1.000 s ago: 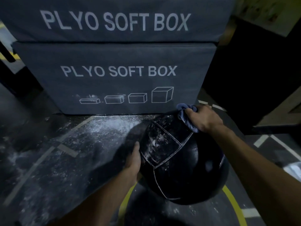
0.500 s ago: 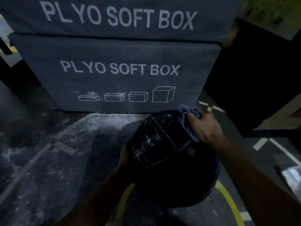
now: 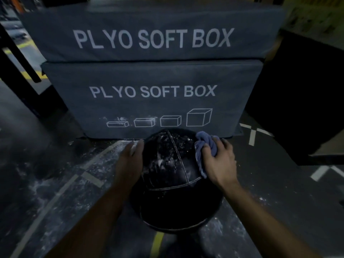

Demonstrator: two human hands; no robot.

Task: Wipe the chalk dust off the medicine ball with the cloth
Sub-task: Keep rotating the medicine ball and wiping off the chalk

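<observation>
Right hand (image 3: 218, 161) bunching cloth (image 3: 202, 146) against dusty medicine ball (image 3: 171, 175) (left hand (image 3: 130, 161) flat alongside)

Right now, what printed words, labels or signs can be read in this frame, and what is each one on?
"PLYO SOFT BOX": white letters on the upper box.
"PLYO SOFT BOX": white letters on the lower box, which also bears a row of four box outlines, small to large, with no words.
Pale panel at the upper right: dark marks, too blurred to read.
Medicine ball, cloth and floor: no text seen, only chalk and painted lines.
</observation>
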